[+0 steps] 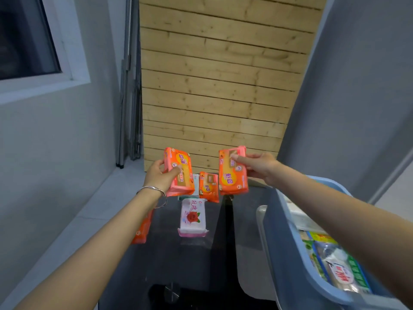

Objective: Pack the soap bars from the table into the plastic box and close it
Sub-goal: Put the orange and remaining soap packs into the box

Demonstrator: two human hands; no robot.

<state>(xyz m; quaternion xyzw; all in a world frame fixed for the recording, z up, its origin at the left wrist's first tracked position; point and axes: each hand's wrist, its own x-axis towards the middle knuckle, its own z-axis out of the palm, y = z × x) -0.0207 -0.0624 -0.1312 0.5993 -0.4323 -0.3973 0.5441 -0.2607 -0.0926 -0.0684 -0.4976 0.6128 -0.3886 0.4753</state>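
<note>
**Plastic box (290, 253) at 4 o'clock; one orange bar in each hand**

Plastic box: blue, top open, nearest the camera at 4 o'clock. Wrapped packets lie inside it, among them a green-and-white packet (342, 276). The right forearm crosses above the box. Whether the box stands on the worktop (178, 265) cannot be told.

Worktop: dark and glossy, running from 6 o'clock towards the centre. Soap bars on it, near to far:
- Hidden orange bar (140, 231) at 8 o'clock, mostly covered by the left forearm.
- Rose bar (192, 218), in a white and pink wrapper, lying flat at the centre.
- Small orange bar (209, 186), just beyond the rose bar, with a white packet (196, 182) touching its 9 o'clock side.

Left hand (158, 177): raised above the far end of the worktop with a silver bracelet (156, 191) on the wrist. Its fingers and thumb are wrapped round the left orange bar (181, 173), which is held clear of the surface.

Right hand (261, 166): at the same height, towards 2 o'clock of the small orange bar. It grips the right orange bar (233, 173) by its edge, thumb across the printed face. The two held bars are apart.

Background: plank wall (223, 74) at 12 o'clock and a window (26, 41) at 10 o'clock.
</note>
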